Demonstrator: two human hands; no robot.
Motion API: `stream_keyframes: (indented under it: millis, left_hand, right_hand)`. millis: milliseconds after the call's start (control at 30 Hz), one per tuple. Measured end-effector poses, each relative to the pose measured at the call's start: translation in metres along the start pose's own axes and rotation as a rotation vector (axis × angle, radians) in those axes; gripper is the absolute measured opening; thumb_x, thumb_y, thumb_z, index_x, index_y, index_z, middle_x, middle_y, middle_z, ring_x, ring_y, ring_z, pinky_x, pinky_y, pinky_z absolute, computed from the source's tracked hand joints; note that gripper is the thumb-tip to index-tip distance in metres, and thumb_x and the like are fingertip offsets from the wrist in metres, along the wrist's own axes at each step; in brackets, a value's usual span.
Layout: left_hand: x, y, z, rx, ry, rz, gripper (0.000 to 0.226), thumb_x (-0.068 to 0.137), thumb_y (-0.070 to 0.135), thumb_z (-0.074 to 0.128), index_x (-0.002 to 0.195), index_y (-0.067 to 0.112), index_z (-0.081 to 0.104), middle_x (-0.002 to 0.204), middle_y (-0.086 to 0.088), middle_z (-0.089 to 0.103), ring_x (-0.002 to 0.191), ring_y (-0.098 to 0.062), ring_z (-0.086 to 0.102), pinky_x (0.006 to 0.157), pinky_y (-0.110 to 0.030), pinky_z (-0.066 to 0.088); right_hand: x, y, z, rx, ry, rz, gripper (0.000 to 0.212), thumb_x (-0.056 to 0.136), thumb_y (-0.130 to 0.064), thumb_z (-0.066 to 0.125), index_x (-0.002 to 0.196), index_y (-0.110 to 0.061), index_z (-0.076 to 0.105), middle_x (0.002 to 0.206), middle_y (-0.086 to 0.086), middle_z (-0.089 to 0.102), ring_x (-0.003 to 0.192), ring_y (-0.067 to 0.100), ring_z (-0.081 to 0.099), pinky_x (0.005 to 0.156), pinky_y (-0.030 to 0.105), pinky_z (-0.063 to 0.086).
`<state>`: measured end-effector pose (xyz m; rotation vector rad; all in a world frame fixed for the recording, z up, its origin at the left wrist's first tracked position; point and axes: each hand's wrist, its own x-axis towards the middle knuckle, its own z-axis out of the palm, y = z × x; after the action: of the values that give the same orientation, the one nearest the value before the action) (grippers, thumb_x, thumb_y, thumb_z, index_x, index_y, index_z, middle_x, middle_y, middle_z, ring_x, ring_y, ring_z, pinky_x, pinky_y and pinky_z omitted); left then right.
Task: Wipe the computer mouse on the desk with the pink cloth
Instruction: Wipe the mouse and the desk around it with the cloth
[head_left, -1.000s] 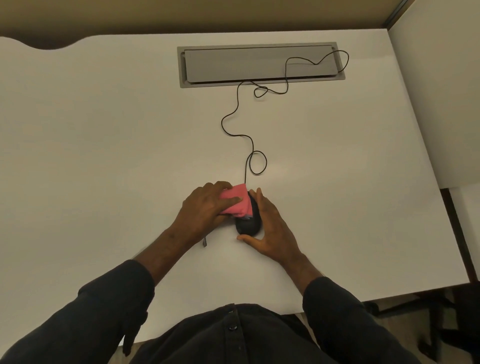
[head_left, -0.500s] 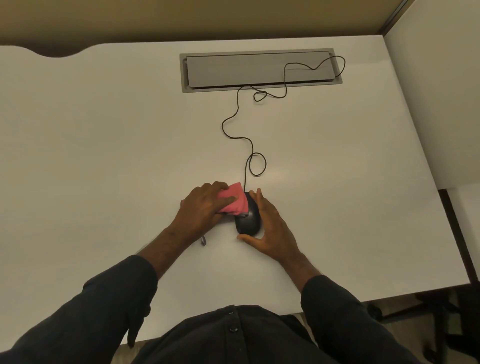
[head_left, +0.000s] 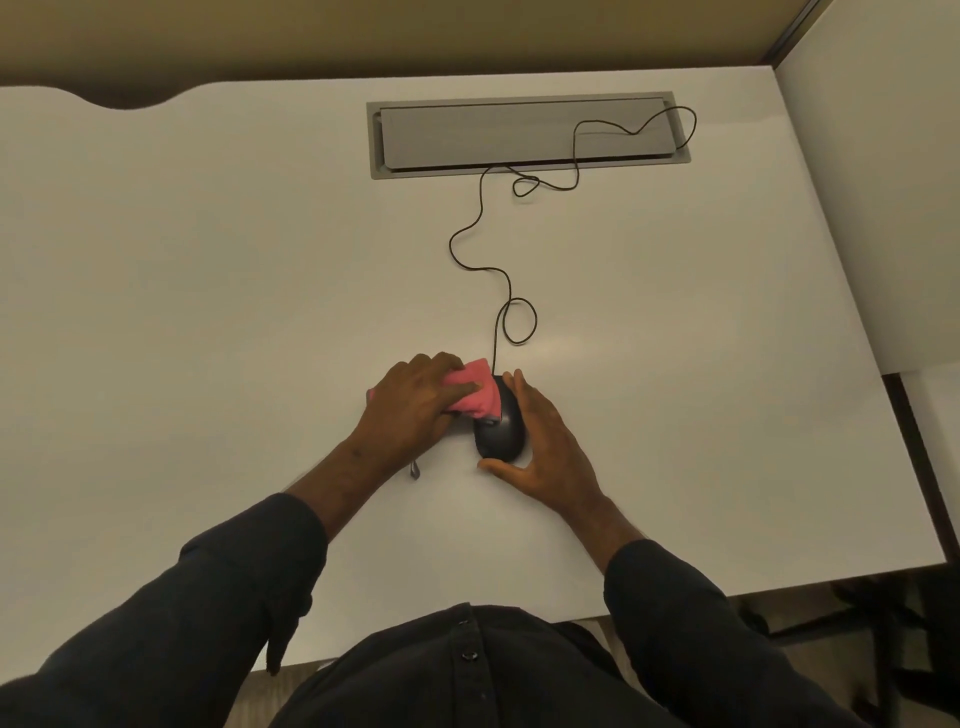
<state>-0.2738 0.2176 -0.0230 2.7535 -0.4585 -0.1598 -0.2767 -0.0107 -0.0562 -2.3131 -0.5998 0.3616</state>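
Note:
A black wired computer mouse (head_left: 503, 435) lies on the white desk (head_left: 208, 312) near its front middle. My left hand (head_left: 415, 402) holds a folded pink cloth (head_left: 475, 397) and presses it against the mouse's left front side. My right hand (head_left: 545, 441) cups the mouse from the right, index finger along its side and thumb at its rear. The cloth hides part of the mouse's front.
The mouse's thin black cable (head_left: 480, 244) loops away across the desk to a grey cable tray lid (head_left: 524, 135) at the back. A white partition (head_left: 893, 182) stands at the right. A chair base (head_left: 883, 618) shows below the desk's right corner.
The pink cloth has slid slightly toward the mouse's front left under my left hand. My right hand has stayed on the mouse.

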Motion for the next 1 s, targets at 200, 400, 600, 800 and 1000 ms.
stream_keyframes:
  millis: [200,400,600,800,1000]
  left_hand:
    - [-0.011,0.004,0.002,-0.020,0.034,0.012,0.037,0.071,0.017,0.082,0.106,0.018,0.073,0.118,-0.016,0.065,0.088,-0.036,0.063,0.069,-0.043,0.054]
    - [-0.034,0.009,0.012,-0.057,0.039,-0.033,0.050,0.065,0.012,0.084,0.113,0.023,0.073,0.123,-0.011,0.064,0.089,-0.034,0.062,0.068,-0.041,0.053]
    - [-0.016,0.003,0.008,-0.052,0.049,-0.132,0.041,0.074,0.014,0.079,0.114,0.022,0.072,0.120,-0.012,0.064,0.086,-0.035,0.062,0.068,-0.040,0.052]
    - [-0.002,0.001,0.003,-0.013,0.018,-0.125,0.039,0.075,0.014,0.080,0.113,0.021,0.073,0.120,-0.014,0.065,0.090,-0.036,0.063,0.072,-0.043,0.053]
    - [-0.028,0.010,0.013,-0.025,0.031,-0.068,0.044,0.072,0.017,0.081,0.114,0.023,0.072,0.123,-0.011,0.063,0.093,-0.032,0.061,0.071,-0.042,0.053]
  right_hand:
    - [0.000,0.000,0.001,0.011,0.000,0.013,0.111,0.075,-0.055,0.078,0.156,-0.016,0.012,0.161,0.001,0.024,0.146,0.013,0.027,0.117,0.030,0.030]
    - [-0.001,-0.003,-0.001,0.019,0.023,-0.013,0.108,0.077,-0.050,0.079,0.155,-0.015,0.013,0.159,0.005,0.028,0.146,0.015,0.028,0.118,0.033,0.030]
    - [-0.001,-0.002,-0.002,-0.002,0.013,-0.006,0.110,0.075,-0.051,0.080,0.155,-0.010,0.017,0.160,0.004,0.026,0.145,0.011,0.026,0.118,0.021,0.022]
    - [-0.001,-0.002,-0.001,-0.005,0.013,0.001,0.110,0.074,-0.051,0.081,0.155,-0.009,0.019,0.159,0.002,0.026,0.144,0.005,0.023,0.116,0.014,0.018]
    - [0.000,0.002,0.002,0.006,-0.004,0.014,0.111,0.074,-0.054,0.079,0.155,-0.012,0.017,0.161,0.000,0.024,0.146,0.009,0.024,0.117,0.018,0.021]
